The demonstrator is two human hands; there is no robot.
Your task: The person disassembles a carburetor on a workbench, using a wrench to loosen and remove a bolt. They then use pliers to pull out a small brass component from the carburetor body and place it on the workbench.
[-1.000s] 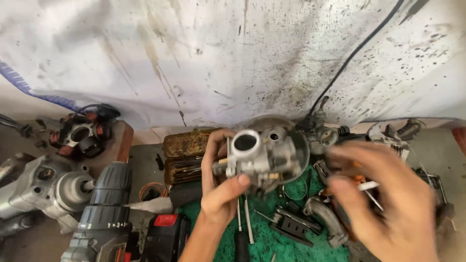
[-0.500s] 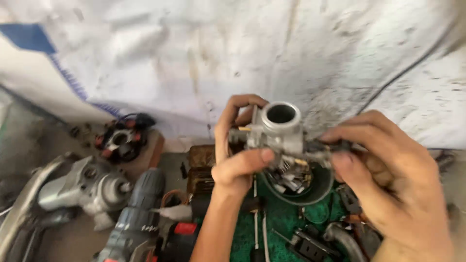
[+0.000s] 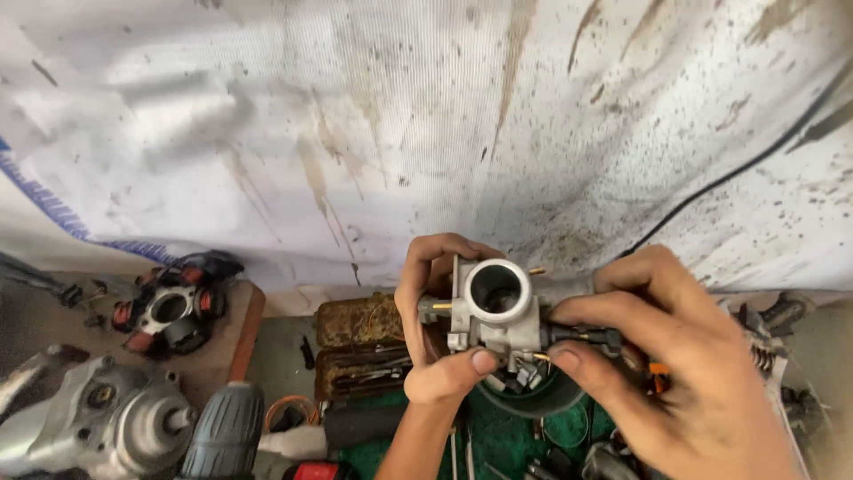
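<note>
Held up before the stained white sheet (image 3: 355, 133): small grey metal carburettor (image 3: 495, 311), round bore toward the camera. Left hand (image 3: 435, 329) clenched around its left side; right hand (image 3: 684, 356) pinching, seemingly, its right-hand fitting.

A carburetor (image 3: 498, 311) is sitting between the left hand (image 3: 440, 329) and the right hand (image 3: 684, 373), above a mat (image 3: 498, 440). Left of the hands, two tins (image 3: 360, 342) are lying side by side. Farther left, a stator coil (image 3: 173, 307) is lying behind an engine casing (image 3: 89, 422) and a drill (image 3: 227, 431).
</note>
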